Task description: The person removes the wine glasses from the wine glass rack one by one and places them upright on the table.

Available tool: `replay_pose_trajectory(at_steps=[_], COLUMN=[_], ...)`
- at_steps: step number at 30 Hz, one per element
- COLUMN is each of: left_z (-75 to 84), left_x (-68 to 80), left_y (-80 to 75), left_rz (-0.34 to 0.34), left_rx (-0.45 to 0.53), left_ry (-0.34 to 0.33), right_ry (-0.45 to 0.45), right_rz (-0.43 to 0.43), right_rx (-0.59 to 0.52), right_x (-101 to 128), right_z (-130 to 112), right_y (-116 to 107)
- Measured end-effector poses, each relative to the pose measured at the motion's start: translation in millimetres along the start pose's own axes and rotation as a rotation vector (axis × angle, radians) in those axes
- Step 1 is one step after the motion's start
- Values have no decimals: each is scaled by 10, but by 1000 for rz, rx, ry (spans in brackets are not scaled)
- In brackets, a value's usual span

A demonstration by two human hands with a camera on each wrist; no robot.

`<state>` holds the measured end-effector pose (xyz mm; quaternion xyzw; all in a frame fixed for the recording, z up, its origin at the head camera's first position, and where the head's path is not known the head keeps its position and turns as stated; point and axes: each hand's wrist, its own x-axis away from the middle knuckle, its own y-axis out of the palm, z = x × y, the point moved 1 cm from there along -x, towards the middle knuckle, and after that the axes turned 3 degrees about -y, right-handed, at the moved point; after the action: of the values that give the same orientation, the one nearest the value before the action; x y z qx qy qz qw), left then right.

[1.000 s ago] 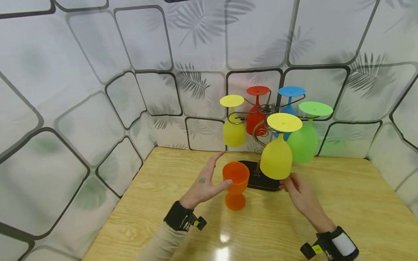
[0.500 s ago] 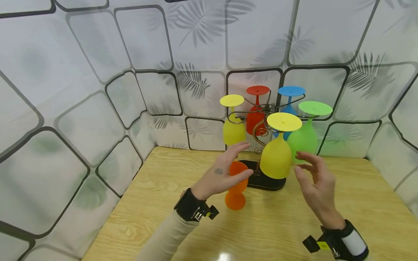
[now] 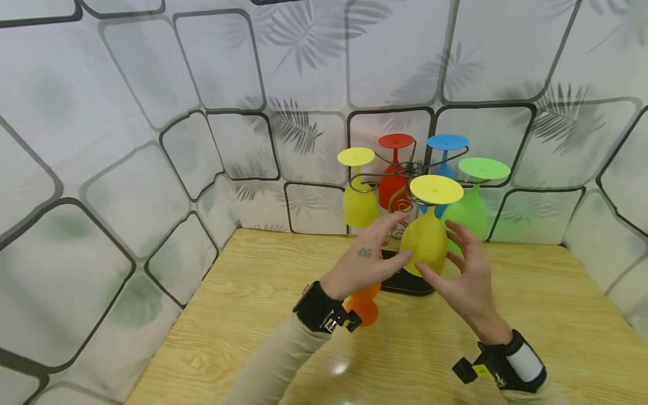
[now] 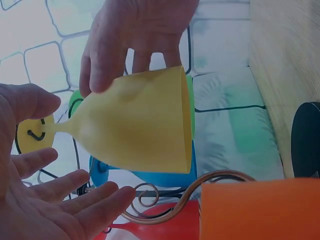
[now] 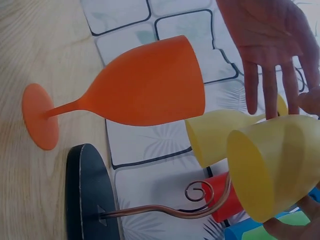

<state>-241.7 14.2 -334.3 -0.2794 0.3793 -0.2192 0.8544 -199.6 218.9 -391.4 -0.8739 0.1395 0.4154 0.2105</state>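
Note:
A yellow goblet hangs upside down at the front of a scrolled metal glass rack. My right hand holds its bowl; in the left wrist view, the right thumb lies on the near side and the fingers pass behind. My left hand is on the bowl's left side, fingers extended and spread, palm toward it. In the left wrist view, that hand is apart from the bowl. An orange goblet stands upright on the table, its upper part mostly hidden behind my left hand.
Other goblets hang inverted on the rack: another yellow one, a red one, a blue one and a green one. The rack's black base rests on the wooden table. Patterned curtain encloses the back and sides.
My right hand rises from below the front yellow goblet's rim, passes to its right, then closes around the bowl. My left hand moves right and up, from beside the orange goblet toward the yellow one.

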Motion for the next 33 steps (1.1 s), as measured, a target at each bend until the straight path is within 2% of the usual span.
replay_pose_trajectory(at_steps=[5,13,19,33], left_z=[19,36,67,94], left_x=[-77,-78,-73,-22], left_y=[72,165,176,173], left_rz=[4,-36,-38,-20], left_rx=[-5,21,13,46], left_ry=[15,-3,-15,4], right_ry=[-8,-37,-82,-117], right_rz=[-7,20,34,43], right_rx=[42,88,63,77], right_x=[19,38,49,99], right_z=[23,46,69,25], right_y=[35,36,18,27])
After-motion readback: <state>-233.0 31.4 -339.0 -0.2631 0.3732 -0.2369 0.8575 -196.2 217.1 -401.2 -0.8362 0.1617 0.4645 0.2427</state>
